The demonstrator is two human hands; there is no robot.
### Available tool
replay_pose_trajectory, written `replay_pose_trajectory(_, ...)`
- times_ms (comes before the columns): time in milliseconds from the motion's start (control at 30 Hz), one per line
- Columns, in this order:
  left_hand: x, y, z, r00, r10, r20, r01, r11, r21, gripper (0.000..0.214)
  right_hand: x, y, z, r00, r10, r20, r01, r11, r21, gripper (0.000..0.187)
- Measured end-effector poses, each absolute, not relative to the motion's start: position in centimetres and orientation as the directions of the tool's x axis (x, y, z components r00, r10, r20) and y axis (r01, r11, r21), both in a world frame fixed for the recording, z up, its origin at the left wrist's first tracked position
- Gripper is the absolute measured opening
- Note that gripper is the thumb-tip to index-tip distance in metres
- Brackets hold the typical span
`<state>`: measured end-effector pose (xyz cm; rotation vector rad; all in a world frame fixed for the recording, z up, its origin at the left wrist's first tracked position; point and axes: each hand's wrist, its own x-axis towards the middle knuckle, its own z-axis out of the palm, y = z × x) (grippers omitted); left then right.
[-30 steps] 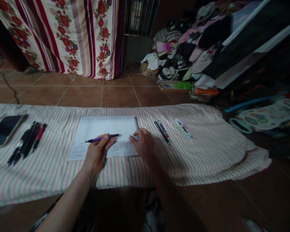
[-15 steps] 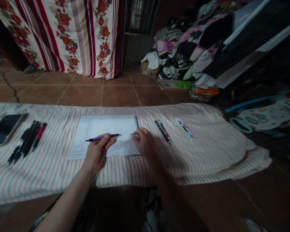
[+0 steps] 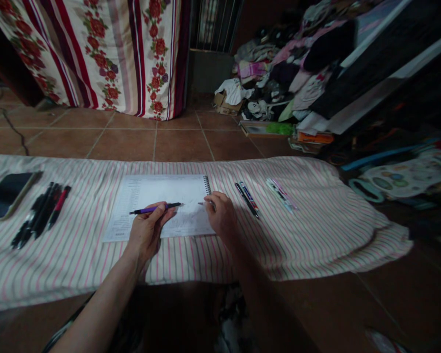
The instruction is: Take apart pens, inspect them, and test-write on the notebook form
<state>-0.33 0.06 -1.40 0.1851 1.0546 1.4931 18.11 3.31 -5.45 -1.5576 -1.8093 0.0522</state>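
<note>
My left hand (image 3: 152, 220) is closed on a purple and black pen (image 3: 147, 211) by its barrel. The pen lies nearly level over a spiral notebook (image 3: 161, 189), its tip pointing right. My right hand (image 3: 222, 213) is over the notebook's right edge, by the spiral binding, with its fingers curled together. A small thin tip (image 3: 200, 203) pokes out to the left of those fingers; the rest of that piece is hidden in the hand. Faint marks show on the page between both hands.
Right of the notebook lie a black pen (image 3: 247, 201) and a pair of pale pens (image 3: 281, 195). At the left are several dark pens (image 3: 40, 213), a red pen (image 3: 60, 206) and a phone (image 3: 9, 193). A striped cloth (image 3: 316, 220) lies beneath everything.
The fingers of my right hand have shifted slightly and curled differently around the small piece. My left hand and the purple pen stay almost where they were.
</note>
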Motion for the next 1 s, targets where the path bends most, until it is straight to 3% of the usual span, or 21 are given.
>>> replay_pose_trajectory(367, -0.4, -0.3, -1.3, -0.220, 0.874, -0.434, -0.693, 0.173, 0.700, 0.011, 15.5, 3.1, -4.6, -0.147, 0.774, 0.617, 0.759, 0.488, -0.431, 0.014)
replay_pose_trajectory(1000, -0.9, -0.3, -1.2, -0.220, 0.882, -0.417, -0.649, 0.187, 0.738, 0.012, 13.8, 2.5, -4.0, -0.184, 0.760, 0.623, 0.697, 0.548, -0.463, 0.015)
